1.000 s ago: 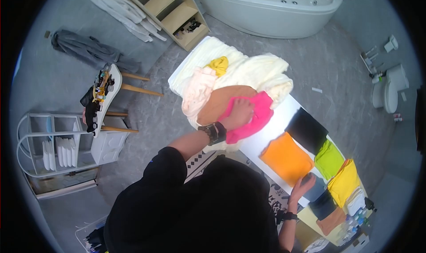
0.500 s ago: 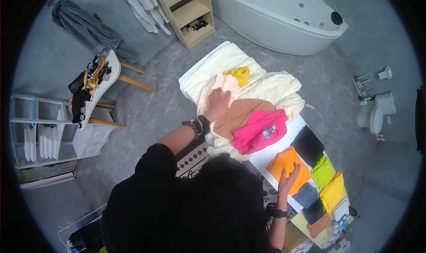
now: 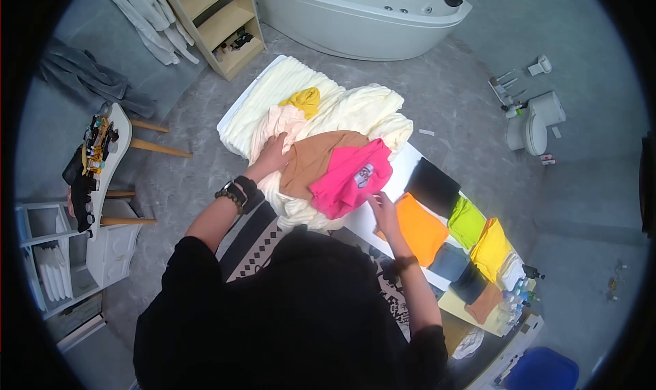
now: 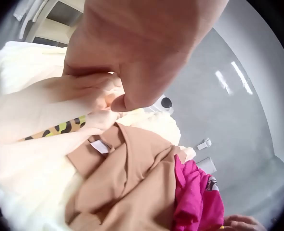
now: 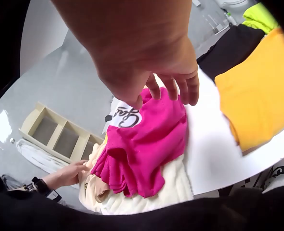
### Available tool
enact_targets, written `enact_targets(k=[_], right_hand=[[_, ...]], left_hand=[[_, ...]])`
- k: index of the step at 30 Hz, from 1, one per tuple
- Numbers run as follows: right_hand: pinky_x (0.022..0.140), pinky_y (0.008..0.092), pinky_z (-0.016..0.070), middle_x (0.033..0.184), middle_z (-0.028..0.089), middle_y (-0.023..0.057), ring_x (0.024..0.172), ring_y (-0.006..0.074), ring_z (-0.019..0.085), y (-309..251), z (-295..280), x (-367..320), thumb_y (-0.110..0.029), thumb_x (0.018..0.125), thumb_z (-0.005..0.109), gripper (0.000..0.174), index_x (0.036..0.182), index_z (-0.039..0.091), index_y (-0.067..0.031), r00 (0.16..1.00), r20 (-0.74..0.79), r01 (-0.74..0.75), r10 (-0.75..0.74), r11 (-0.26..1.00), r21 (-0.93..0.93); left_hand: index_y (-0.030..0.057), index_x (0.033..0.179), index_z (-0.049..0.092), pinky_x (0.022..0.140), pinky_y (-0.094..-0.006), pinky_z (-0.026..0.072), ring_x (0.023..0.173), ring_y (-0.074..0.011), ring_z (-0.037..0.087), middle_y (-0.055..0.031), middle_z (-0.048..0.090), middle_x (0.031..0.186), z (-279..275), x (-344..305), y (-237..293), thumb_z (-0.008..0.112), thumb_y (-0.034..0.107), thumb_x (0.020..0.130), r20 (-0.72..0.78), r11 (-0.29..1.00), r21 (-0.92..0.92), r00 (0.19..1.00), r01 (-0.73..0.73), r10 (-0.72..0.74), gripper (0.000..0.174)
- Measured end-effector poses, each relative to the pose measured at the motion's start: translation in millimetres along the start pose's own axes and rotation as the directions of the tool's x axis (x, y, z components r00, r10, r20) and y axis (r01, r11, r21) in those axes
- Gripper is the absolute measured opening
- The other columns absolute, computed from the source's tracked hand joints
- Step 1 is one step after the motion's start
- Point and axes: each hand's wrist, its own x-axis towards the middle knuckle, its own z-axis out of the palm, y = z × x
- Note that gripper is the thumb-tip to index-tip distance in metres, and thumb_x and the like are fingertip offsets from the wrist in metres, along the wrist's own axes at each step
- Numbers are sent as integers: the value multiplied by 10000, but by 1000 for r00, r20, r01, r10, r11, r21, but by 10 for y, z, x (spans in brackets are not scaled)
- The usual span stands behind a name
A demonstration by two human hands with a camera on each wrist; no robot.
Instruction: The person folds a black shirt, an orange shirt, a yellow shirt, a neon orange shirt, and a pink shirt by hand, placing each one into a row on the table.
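Note:
My left hand (image 3: 272, 159) is at the pale pink garment (image 3: 281, 122), beside the brown garment (image 3: 314, 161). In the left wrist view its thumb and fingers pinch the pale pink cloth (image 4: 45, 103), whose folds gather at the fingers; the fingertips are partly hidden. A strip of leopard print (image 4: 65, 126) shows on that cloth. My right hand (image 3: 384, 211) hovers with loosely bent, spread fingers by the edge of the bright pink garment (image 3: 345, 181), which carries a white patch with dark lettering (image 5: 127, 118). Nothing shows between the right fingers.
A cream blanket (image 3: 362, 106) lies under the heap, with a mustard cloth (image 3: 304, 103) on top. Folded orange (image 3: 424, 229), black (image 3: 434, 187), lime (image 3: 467, 222) and yellow (image 3: 489, 248) garments lie to the right on the white table (image 3: 362, 219). Bottles (image 3: 512, 308) stand at its far right.
My left hand has left the bright pink garment and moved left to the pale pink one. The right hand has come from the folded pile, past the orange garment, to the bright pink garment's edge.

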Motion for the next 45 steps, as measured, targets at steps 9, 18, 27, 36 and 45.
enact_targets(k=[9,18,27,36,45], right_hand=[[788,443,493,896,667,209,881,366,656,169,377,891,-369,901,551,404,947,600,29,989,-90,93,-115,970,-223],[751,279,464,890,591,46,777,130,570,-1138,-1030,-540,-159,816,648,306,1062,528,-21,978,-208,171,12,521,836],[676,256,449,857,563,8,742,114,548,-804,-2194,-1360,-219,814,560,179,923,562,-76,765,-629,475,140,538,697],[723,229,453,830,631,-18,779,68,576,-198,-2410,-1244,-95,921,602,93,883,663,-37,806,-586,405,86,642,651],[757,255,500,907,681,45,818,106,637,-400,-2226,-1139,-192,980,560,194,1006,653,-23,908,-415,325,53,536,779]], left_hand=[[74,1405,383,1104,-481,266,1302,-427,317,-253,358,1375,56,-680,742,610,127,791,-200,954,207,945,-217,258,657],[54,1405,382,1075,-416,348,1306,-336,409,-217,403,1415,136,-535,1837,661,150,825,26,776,-335,817,-535,575,651],[0,873,625,669,-293,472,734,-107,569,-40,618,733,233,-144,2780,556,-10,770,80,638,-593,753,-490,653,125],[-1,797,544,687,-236,423,748,-31,451,25,534,726,-642,-136,3216,646,87,856,156,604,-596,661,-529,734,148],[46,1179,515,827,-411,471,961,-367,588,-171,621,1011,-532,-137,3251,553,142,813,7,505,33,505,-863,863,380]])
